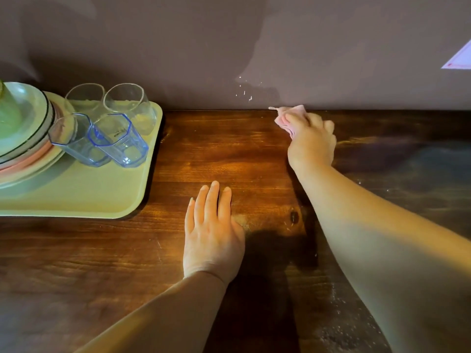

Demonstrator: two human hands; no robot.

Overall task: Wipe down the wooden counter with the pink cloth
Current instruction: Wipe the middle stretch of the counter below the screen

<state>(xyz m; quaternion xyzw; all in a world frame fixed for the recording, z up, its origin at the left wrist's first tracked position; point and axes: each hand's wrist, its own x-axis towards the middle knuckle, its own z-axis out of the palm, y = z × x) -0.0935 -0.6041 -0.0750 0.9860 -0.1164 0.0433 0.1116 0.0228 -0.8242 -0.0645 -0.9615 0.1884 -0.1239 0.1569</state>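
Observation:
A dark wooden counter fills the lower part of the view and meets a grey wall at the back. My right hand reaches to the counter's back edge and is shut on a small pink cloth, which is bunched under the fingers against the wood right at the wall. Most of the cloth is hidden by the hand. My left hand lies flat on the counter nearer to me, fingers together and palm down, holding nothing.
At the left stands a pale green tray carrying stacked plates, two clear glasses and two blue-tinted plastic cups. The grey wall bears small white flecks. Pale specks dot the counter at lower right.

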